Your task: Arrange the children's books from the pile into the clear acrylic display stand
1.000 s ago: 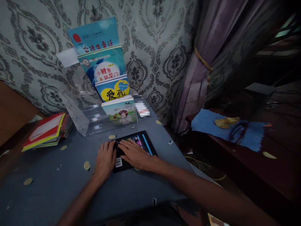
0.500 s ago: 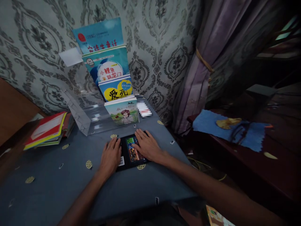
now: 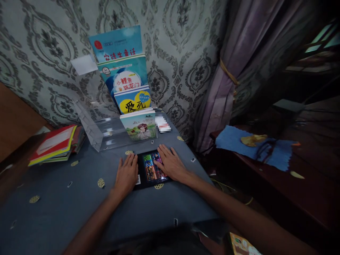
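Note:
A black book (image 3: 142, 173) lies flat on the table, with a panel of colourful pictures and a white label near its lower left corner. My left hand (image 3: 128, 173) rests flat on its left edge, fingers stretched forward. Over the upper right part of the book lies my right hand (image 3: 171, 163), palm down with the fingers extended, covering some of the pictures. Just beyond both hands, a clear stepped rack (image 3: 91, 132) holds several upright children's books, the front one (image 3: 140, 128) showing a girl on a green cover.
A stack of books and folders (image 3: 54, 143) lies at the left on the patterned grey tablecloth (image 3: 79, 209). A white card (image 3: 163, 124) is beside the rack. To the right, a blue cloth (image 3: 256, 147) lies on a dark red surface, near a tied purple curtain (image 3: 221, 92).
My right hand has slid slightly right over the book, baring more of the pictures. My left hand stays at the left edge. The camera view has shifted a little.

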Available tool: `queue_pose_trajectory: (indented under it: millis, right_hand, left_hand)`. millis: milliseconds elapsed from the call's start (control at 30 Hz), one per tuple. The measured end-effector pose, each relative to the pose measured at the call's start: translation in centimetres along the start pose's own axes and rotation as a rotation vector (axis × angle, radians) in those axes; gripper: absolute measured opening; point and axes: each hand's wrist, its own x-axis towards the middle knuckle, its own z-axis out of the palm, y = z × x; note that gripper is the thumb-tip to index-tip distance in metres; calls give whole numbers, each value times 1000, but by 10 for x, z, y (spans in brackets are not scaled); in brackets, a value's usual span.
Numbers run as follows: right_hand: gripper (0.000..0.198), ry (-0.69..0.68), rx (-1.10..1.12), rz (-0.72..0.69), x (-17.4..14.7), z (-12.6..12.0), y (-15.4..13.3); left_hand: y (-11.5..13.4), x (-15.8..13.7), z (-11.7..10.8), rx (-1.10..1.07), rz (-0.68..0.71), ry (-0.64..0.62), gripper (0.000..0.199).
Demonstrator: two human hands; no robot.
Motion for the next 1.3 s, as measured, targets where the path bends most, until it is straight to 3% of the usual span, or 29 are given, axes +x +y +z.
queue_pose_trajectory:
  millis: [167, 267, 400, 767, 1033, 1300]
  right_hand:
    - [56, -16, -16, 2, -2, -8, -4]
    - [54, -19, -17, -7, -3, -9, -4]
    - [56, -8, 0, -24, -3, -7, -2]
    - [56, 16, 20, -31, -3, -4, 0]
    - [58, -4, 13, -25, -6, -4, 0]
    - [63, 21, 20, -141, -42, -3, 6]
  left_hand:
    - [21, 16, -3, -60, 182, -71, 49]
    - [34, 26, -3, -64, 219, -78, 46]
    - [32, 29, -5, -27, 173, -62, 43]
    - [-12, -5, 7, -10, 23, 11, 46]
    - [-10, -8, 9, -24, 6, 13, 45]
    - [-8, -8, 7, -25, 5, 5, 46]
